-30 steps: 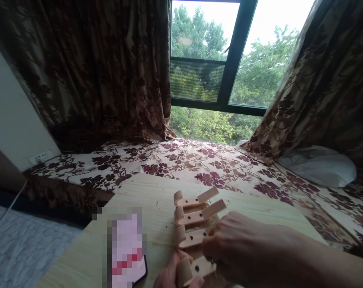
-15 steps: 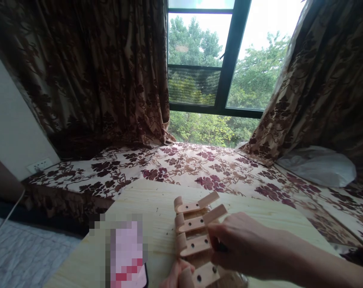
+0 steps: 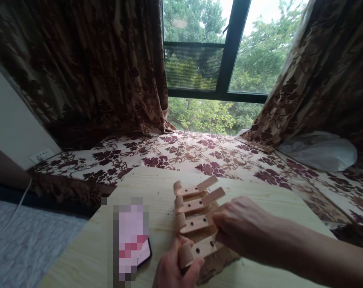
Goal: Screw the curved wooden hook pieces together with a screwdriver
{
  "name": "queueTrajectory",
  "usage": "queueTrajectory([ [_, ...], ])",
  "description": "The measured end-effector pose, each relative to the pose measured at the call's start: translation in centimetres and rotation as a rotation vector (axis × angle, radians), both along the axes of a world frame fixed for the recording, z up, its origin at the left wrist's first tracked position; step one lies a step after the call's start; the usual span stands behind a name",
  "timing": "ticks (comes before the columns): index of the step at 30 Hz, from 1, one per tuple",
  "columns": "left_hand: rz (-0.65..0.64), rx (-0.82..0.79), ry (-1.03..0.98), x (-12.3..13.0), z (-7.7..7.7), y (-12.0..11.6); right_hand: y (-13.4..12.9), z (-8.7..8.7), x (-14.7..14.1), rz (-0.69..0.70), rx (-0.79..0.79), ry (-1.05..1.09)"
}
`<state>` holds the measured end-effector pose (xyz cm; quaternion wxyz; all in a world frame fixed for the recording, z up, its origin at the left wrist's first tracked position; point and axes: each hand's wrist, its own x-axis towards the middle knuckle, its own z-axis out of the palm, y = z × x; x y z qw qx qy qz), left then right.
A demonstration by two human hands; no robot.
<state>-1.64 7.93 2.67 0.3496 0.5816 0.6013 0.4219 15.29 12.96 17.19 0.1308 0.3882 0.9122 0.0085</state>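
Note:
Several curved light-wood pieces, each with dark round holes or screws, stand in a row on a brown block (image 3: 219, 264) on the pale wooden table (image 3: 151, 192). My left hand (image 3: 178, 266) grips the nearest wooden piece (image 3: 204, 247) at its rounded left end, thumb in front and fingers behind. My right hand (image 3: 237, 224) is curled closed at the right side of the row, by the right ends of the two nearer pieces. What its fingers hold is hidden. The two farther pieces (image 3: 199, 203) have flat ends slanting up to the right.
A phone (image 3: 144, 252), partly pixelated, lies left of the block. Beyond the table is a floral-covered ledge (image 3: 184, 154) with a white plastic bag (image 3: 319, 151) at the right. Patterned curtains (image 3: 109, 72) flank a window.
The view has tilted down, so the table appears higher. My left hand shows more now, its thumb against the nearest piece. My right hand has shifted toward the nearer pieces.

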Motion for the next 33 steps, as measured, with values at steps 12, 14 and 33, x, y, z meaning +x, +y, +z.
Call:
queueTrajectory([
  [12, -0.039, -0.035, -0.010, 0.1, -0.2, -0.1, -0.1, -0.1, -1.1, 0.364, 0.242, 0.105],
  [14, -0.034, -0.033, -0.022, 0.1, -0.2, -0.1, 0.8, 0.4, -1.0, 0.284, 0.021, -0.018],
  [33, 0.015, -0.123, -0.022, -4.4, 3.0, -0.5, 1.6, 2.5, -0.6, 0.079, -0.029, 0.143],
])
